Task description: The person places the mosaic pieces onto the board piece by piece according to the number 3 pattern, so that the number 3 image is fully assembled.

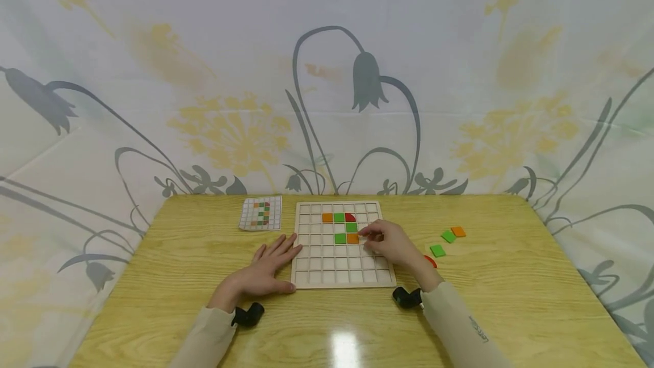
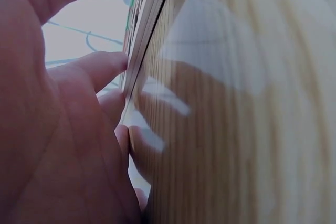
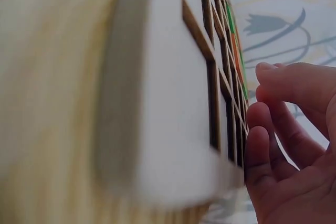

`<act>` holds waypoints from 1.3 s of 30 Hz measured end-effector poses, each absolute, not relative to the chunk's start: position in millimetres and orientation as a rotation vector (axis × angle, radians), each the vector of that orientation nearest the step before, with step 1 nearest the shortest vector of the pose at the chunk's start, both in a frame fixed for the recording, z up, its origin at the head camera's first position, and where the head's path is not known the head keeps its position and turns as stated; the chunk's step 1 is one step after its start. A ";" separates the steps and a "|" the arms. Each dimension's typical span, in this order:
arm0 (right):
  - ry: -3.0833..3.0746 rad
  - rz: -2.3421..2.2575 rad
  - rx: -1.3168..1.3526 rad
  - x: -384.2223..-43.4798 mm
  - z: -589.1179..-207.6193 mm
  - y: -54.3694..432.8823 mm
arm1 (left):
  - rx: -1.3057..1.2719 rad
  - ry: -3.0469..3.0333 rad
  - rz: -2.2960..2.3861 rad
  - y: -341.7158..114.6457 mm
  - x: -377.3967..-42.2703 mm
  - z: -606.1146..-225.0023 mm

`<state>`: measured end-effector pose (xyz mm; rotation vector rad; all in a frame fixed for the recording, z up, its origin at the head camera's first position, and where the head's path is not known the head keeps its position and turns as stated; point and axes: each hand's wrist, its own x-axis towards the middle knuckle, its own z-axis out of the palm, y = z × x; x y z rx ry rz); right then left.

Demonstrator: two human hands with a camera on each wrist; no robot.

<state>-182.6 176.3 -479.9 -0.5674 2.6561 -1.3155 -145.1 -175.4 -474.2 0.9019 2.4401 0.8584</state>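
A pale wooden grid board (image 1: 341, 284) lies on the table, with orange, green and red tiles in its upper cells. My left hand (image 1: 276, 254) lies flat on the table, its straight fingers against the board's left edge (image 2: 147, 35); the left wrist view shows the fingertips (image 2: 105, 69) touching that edge. My right hand (image 1: 369, 236) hovers over the board's right side with fingers loosely curled, their tips beside an orange tile (image 1: 352, 238). In the right wrist view the right hand (image 3: 273, 114) is close to the board (image 3: 173, 103), and nothing shows between its fingers.
A small pattern card (image 1: 261, 213) lies left of the board's top. Loose tiles sit to the right: two green (image 1: 448, 236) (image 1: 437, 250), one orange (image 1: 458, 231), one red (image 1: 430, 260) partly behind my wrist. A flowered curtain hangs around the table.
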 end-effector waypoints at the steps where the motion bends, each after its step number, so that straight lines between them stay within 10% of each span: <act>1: 2.657 -1.323 -0.572 -180.9 -480.4 179.3 | 0.902 2.443 0.864 -175.2 -144.9 -474.5; 39: 2.889 -1.152 -0.426 -147.5 -465.6 300.3 | 0.854 2.524 0.913 -170.9 -142.3 -480.2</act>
